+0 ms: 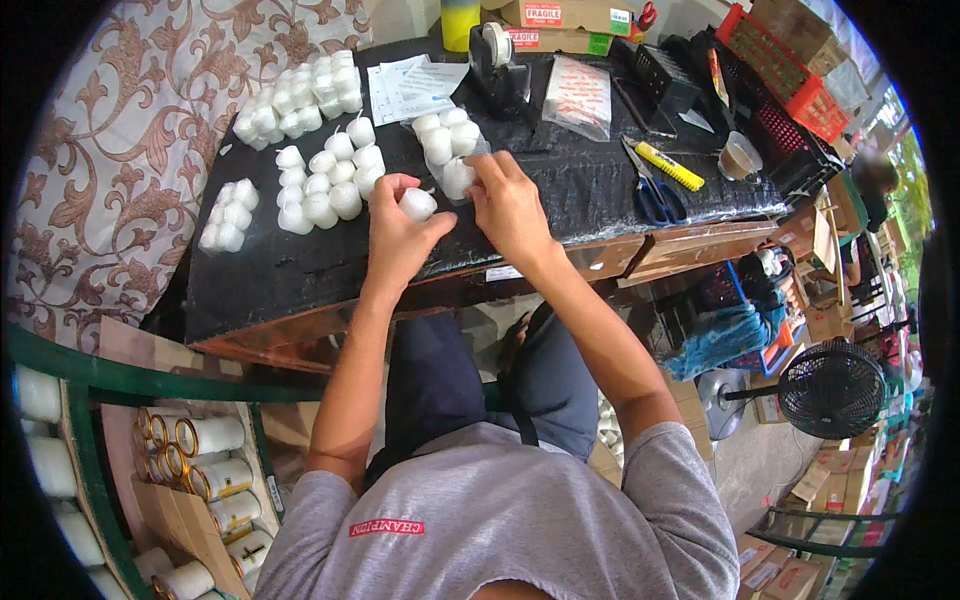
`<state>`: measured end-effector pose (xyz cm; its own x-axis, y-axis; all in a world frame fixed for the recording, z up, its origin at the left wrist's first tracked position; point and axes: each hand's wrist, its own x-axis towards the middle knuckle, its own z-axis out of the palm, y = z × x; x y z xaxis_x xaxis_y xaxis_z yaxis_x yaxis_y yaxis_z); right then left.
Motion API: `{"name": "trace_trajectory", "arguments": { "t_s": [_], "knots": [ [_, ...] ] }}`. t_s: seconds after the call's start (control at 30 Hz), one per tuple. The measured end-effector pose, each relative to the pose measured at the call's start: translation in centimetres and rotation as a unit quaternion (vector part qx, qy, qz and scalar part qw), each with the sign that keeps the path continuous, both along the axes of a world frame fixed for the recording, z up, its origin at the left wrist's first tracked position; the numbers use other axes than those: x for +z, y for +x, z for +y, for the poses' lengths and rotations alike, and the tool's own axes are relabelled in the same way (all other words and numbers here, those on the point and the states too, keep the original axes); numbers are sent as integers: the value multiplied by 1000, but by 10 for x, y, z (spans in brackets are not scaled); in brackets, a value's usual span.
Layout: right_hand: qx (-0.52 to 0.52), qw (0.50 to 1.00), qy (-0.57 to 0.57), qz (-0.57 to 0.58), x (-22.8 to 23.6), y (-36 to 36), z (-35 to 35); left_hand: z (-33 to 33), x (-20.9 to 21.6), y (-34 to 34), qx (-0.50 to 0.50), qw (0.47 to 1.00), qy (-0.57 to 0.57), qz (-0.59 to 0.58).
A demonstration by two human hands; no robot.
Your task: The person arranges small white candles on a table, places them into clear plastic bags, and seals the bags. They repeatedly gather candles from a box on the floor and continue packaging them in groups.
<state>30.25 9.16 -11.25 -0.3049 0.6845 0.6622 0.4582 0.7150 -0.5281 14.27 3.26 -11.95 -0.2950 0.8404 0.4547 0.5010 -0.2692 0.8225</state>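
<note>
Between the thumb and fingers of my left hand [396, 232] is a short white votive candle [418, 205], held just over the near edge of the black table. My right hand [513, 205] pinches the near end of a clear plastic pack of white candles [447, 138]. The fingertips of that hand partly cover the pack's nearest candle. Left of my hands stands a cluster of loose white candles [318, 187], some with wicks showing. Wrapped candle packs [300, 97] lie farther back, and a smaller pack [229, 215] sits at the far left.
Paper sheets [415, 85], a black tape dispenser [500, 75] and a printed plastic pouch [578, 97] lie at the back. To the right are scissors [655, 190], a yellow cutter [669, 166] and a small tub [740, 156]. A black fan [830, 388] stands beyond the table.
</note>
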Motion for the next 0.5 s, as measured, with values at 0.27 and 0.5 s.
{"name": "trace_trajectory", "arguments": {
  "t_s": [0.27, 0.5],
  "knots": [
    [-4, 993, -23, 113, 14, 7, -10, -25, 3, 7, -105, 980, 62, -158],
    [49, 976, -130, 170, 15, 30, -53, -28, 23, 40, -115, 990, 73, 38]
  ]
}}
